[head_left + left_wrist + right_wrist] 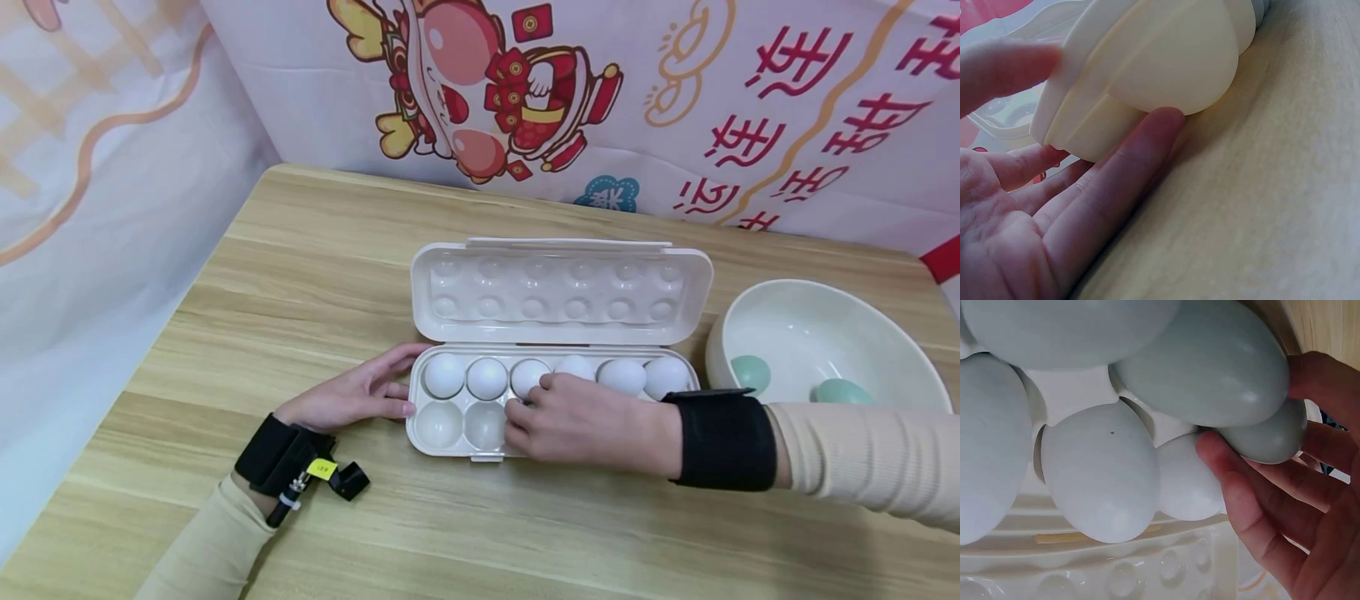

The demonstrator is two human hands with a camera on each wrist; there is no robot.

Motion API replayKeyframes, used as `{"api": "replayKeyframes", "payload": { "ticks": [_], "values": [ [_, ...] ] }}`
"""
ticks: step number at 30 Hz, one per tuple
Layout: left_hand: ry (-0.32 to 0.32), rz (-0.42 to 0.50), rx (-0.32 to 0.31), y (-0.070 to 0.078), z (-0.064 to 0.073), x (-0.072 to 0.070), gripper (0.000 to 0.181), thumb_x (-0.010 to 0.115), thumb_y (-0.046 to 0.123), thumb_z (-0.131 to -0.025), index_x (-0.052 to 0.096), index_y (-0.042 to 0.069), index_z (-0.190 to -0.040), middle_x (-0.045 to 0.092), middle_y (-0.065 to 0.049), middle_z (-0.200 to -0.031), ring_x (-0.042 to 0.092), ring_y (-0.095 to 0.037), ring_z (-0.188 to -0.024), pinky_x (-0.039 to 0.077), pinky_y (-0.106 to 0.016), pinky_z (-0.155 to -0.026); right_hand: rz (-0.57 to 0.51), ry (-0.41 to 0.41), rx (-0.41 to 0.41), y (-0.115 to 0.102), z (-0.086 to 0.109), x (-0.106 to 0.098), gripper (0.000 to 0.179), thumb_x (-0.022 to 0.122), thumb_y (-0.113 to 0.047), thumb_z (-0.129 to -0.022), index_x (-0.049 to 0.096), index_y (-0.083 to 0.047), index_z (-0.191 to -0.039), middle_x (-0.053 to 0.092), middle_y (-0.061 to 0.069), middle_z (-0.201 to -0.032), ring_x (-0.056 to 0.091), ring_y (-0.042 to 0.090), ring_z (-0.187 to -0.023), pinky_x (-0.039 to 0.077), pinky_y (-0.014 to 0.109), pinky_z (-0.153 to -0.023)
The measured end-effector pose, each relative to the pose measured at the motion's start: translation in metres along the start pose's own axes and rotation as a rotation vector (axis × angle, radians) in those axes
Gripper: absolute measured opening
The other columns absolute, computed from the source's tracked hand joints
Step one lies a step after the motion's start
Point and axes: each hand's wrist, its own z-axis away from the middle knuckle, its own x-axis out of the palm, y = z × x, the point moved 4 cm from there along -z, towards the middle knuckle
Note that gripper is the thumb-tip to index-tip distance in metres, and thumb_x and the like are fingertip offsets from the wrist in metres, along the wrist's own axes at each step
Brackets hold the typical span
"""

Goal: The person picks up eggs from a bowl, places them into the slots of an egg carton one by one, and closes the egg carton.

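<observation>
A white plastic egg box lies open, its dimpled lid tipped back. White eggs fill its far row. At the near row, my right hand grips a pale green egg, its fingers and thumb around the shell low over the box. Another green egg sits right beside it in the right wrist view, and a further one lies along from that. Two bare cups show at the near row's left end. My left hand holds the box's left end between thumb and fingers.
To the right stands a large white bowl with two green eggs visible in it, partly behind the right sleeve. A printed cloth hangs along the back edge of the wooden table.
</observation>
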Motion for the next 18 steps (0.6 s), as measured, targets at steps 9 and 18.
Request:
{"api": "replayKeyframes", "payload": {
  "ticks": [9,18],
  "values": [
    [-0.004,0.009,0.011,0.0012,-0.0003,0.0008,0.068,0.055,0.001,-0.089,0.019,0.015,-0.144,0.023,-0.021,-0.145,0.051,-0.034,-0.114,0.051,-0.036,-0.086,0.062,0.049,0.027,-0.0035,0.0027,0.0009,0.005,0.050,-0.020,-0.085,0.053,-0.016,-0.086,0.052,-0.005,-0.072,0.047,0.012,-0.055,0.040,0.023,-0.049],
    [0.002,0.003,0.004,0.0004,0.0002,0.0012,0.068,0.056,0.001,-0.088,0.019,0.014,-0.144,0.022,-0.022,-0.146,0.052,-0.033,-0.113,0.050,-0.037,-0.086,0.049,0.036,0.038,-0.0043,0.0031,0.0013,0.003,0.050,-0.017,-0.084,0.053,-0.016,-0.083,0.052,-0.005,-0.072,0.046,0.011,-0.055,0.040,0.022,-0.049]
  ]
}}
